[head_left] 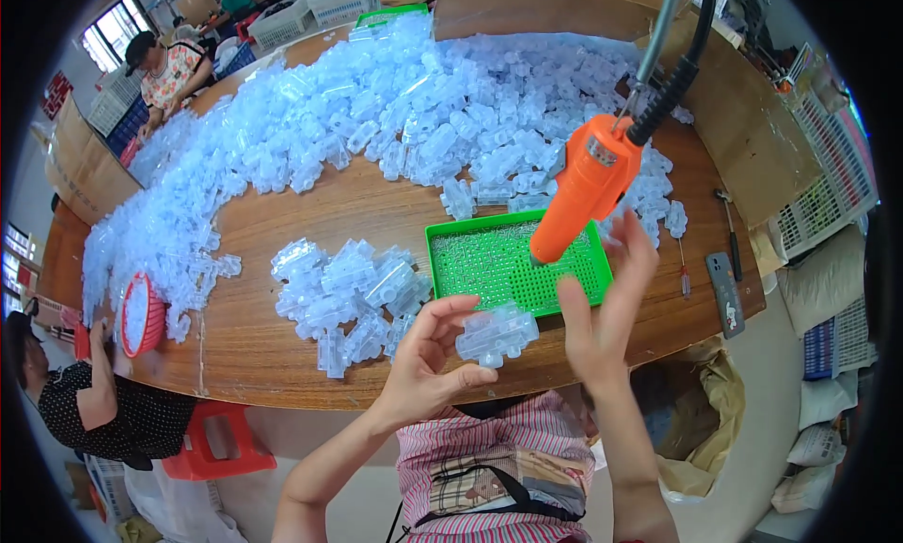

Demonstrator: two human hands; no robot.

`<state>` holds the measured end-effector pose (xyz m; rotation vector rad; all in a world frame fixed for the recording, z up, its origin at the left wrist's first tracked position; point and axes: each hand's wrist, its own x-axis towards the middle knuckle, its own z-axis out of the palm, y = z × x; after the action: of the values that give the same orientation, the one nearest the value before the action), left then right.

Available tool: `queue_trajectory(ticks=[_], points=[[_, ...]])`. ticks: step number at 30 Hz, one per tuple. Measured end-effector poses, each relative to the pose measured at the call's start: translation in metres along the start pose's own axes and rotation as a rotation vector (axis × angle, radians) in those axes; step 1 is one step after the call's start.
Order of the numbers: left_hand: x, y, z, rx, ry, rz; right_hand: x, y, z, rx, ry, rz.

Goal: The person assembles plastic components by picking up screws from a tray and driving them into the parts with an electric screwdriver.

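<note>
My left hand [428, 360] pinches a clear plastic housing [497, 333] between thumb and fingers, just in front of the tray. An orange electric screwdriver [588, 186] hangs on a metal rod and black cable, its tip down over a green perforated tray [453, 303] of small metal screws. My right hand [611, 327] is open beside the screwdriver, thumb and fingers apart and slightly blurred, over the tray's right end. Nothing shows in its grasp. Left of the tray lies a small heap of clear plastic housings [343, 294].
A large pile of clear plastic parts [395, 110] spreads across the wooden table [273, 214]. At right lie a phone [724, 294], a hammer [730, 233] and a small screwdriver [684, 270]. A red basket [143, 317] stands at left. Cardboard [752, 139] borders the table; people work at left.
</note>
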<state>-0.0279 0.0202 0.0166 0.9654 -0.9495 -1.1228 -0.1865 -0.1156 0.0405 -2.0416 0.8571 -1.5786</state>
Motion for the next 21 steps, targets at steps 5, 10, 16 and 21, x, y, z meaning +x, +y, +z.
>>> queue_trajectory(ticks=[5,10,16,21], points=[[-0.003,0.004,0.006,0.091,-0.116,0.104,-0.044,-0.032,-0.031,0.377,-0.506,0.063],[-0.006,0.006,0.011,0.163,-0.122,0.140,-0.050,-0.031,-0.034,0.434,-0.539,0.141],[-0.011,0.020,0.027,0.363,-0.095,0.178,-0.074,-0.033,-0.036,0.635,-0.471,0.367],[-0.007,0.024,0.031,0.567,-0.062,0.221,-0.084,-0.034,-0.023,0.760,-0.291,0.454]])
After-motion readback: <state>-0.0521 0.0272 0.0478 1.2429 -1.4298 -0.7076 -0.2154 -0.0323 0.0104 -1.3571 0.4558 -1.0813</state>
